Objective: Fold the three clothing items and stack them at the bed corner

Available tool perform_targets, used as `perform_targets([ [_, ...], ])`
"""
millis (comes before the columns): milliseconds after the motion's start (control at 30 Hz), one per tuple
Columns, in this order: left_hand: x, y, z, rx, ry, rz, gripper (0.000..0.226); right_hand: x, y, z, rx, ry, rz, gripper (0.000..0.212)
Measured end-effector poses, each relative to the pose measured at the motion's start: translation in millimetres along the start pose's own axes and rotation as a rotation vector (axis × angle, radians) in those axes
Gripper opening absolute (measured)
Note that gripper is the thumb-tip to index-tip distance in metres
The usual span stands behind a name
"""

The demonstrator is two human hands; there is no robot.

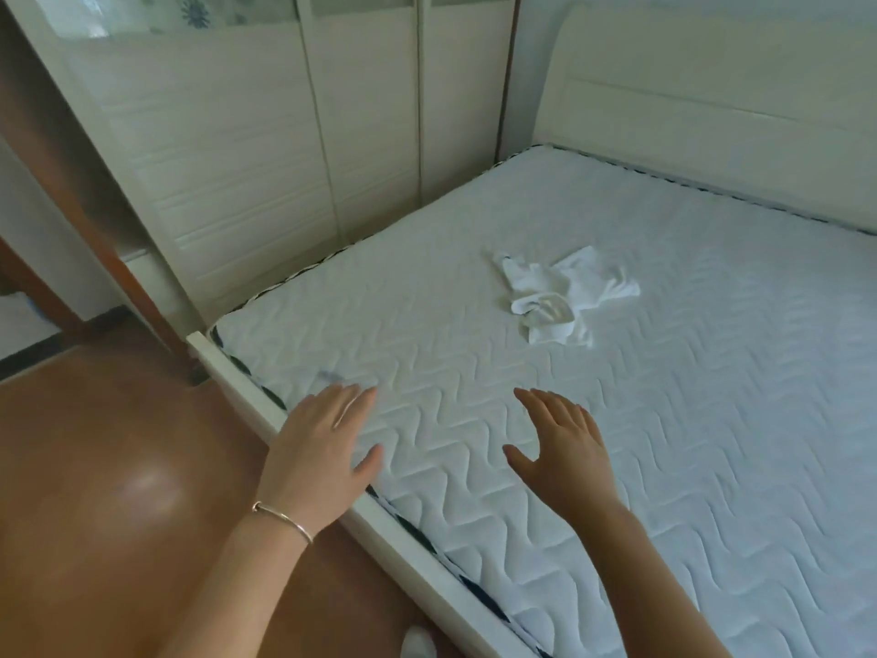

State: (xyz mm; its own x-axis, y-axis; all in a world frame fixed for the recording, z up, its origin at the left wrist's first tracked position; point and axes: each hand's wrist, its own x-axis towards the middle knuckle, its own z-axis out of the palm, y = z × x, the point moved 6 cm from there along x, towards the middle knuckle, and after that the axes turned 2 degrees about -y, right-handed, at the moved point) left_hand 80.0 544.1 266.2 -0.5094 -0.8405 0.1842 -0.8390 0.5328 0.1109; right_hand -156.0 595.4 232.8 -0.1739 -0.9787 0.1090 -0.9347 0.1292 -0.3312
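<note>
A tall white wardrobe (pixel 265 149) stands beside the bed (pixel 664 420), and nothing blocks the way. The white clothes (pixel 560 296) lie in a messy pile, maybe several pieces, mid-mattress. The left hand (pixel 322 448) and right hand (pixel 564 448) are spread flat and empty near the bed's edge.

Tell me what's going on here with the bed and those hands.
A person stands beside a bare quilted mattress, both hands open and empty over its near edge: left hand, right hand. A crumpled pile of white clothing lies unfolded farther in, toward the middle, untouched. Nothing is folded or stacked at the bed corner yet.
</note>
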Motion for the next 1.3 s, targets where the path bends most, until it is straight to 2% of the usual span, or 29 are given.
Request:
perform_targets([
  [200,101.7,-25.4,23.8,-0.027,-0.037,0.09,0.057,79.9,18.5,-0.2,-0.024,0.014,0.128,0.065],
  [467,240.4,-15.6,94.4,-0.114,-0.084,0.309,0.052,165.9,76.5,26.0,-0.041,-0.063,0.346,0.064],
  [667,345.9,-12.8,215.3,-0.112,-0.178,0.416,0.049,233.6,139.5,100.9,-0.012,-0.135,0.517,0.06],
  [867,417.3,-9.8,385.2,-0.035,-0.421,0.438,0.054,296.9,223.4,202.6,-0.007,-0.209,0.633,0.058],
  [967,446.1,-2.6,449.7,-0.085,-0.369,0.441,0.059,328.2,262.5,240.3,-0.02,-0.195,0.664,0.059],
  [1133,482.0,3.8,519.0,-0.084,-0.343,0.322,0.083,377.8,313.6,275.2,-0.019,-0.12,0.707,0.065],
  [1300,487.1,-2.6,555.2,-0.053,-0.337,0.316,0.068,426.1,352.1,286.8,0.087,0.032,0.772,0.075],
])
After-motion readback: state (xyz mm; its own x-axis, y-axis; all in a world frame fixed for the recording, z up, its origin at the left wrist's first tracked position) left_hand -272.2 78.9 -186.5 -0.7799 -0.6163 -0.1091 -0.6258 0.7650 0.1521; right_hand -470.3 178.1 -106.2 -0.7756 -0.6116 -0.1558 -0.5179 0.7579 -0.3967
